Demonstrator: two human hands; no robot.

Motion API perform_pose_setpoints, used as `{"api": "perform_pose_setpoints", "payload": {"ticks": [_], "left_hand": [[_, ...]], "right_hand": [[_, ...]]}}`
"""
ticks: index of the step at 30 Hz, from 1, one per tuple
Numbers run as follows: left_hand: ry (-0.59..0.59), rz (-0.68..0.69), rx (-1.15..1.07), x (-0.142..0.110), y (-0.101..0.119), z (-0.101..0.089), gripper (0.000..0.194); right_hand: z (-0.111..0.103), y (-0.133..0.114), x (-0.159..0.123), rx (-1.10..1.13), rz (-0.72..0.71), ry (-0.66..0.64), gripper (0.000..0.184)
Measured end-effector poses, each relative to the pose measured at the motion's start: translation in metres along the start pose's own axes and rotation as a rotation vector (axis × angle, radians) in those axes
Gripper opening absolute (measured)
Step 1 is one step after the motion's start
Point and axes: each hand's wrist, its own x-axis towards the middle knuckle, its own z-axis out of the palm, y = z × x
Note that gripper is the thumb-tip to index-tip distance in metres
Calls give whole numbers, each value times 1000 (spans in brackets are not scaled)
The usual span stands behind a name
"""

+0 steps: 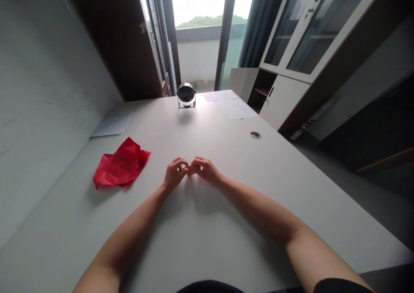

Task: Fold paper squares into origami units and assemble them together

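Between my fingertips, over the middle of the white table (213, 133), is a small orange folded piece, seemingly paper (190, 171). My left hand (175, 171) pinches it from the left, thumb and fingers closed. From the right, my right hand (204, 169) grips the same piece with its fingers bent. Much of the orange piece is hidden by the fingers, so its exact shape cannot be made out. To the left of my hands lies a creased sheet of red paper (121, 163), partly unfolded and raised along its folds.
A round black device on a silver stand (186, 95) stands near the far edge. White papers (237, 108) lie at the back right, another sheet (112, 124) by the left wall. A cable hole (255, 135) sits at the right. Beyond are a cabinet (286, 99) and a window.
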Motion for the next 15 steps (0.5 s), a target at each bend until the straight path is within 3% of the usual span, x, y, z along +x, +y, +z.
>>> {"api": "perform_pose_setpoints", "payload": {"ticks": [15], "left_hand": [[11,-73,47,-1,-1,3,3]], "right_hand": [[3,7,-1,-35,28,4,20]]}}
